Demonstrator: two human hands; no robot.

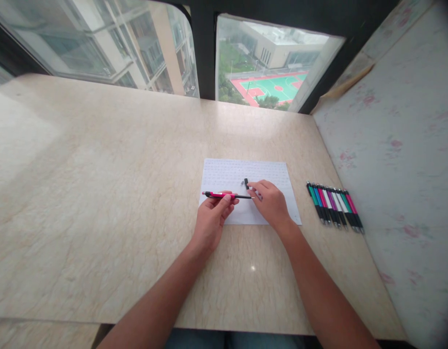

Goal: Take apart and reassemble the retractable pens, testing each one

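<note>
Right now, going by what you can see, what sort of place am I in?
Probably a room on an upper floor: the dark-framed window looks down on a sports court, and floral wallpaper covers the wall beside your marble-look counter.

One glossy, beige, marble-patterned desk (100, 194). Along its far edge stood a black-framed glass window (205, 58); beyond it lay a green-and-red outdoor court (269, 89) and a pale, flat-roofed building (278, 51). White, pink-flowered wallpaper (398, 169) bordered the right edge.
</note>
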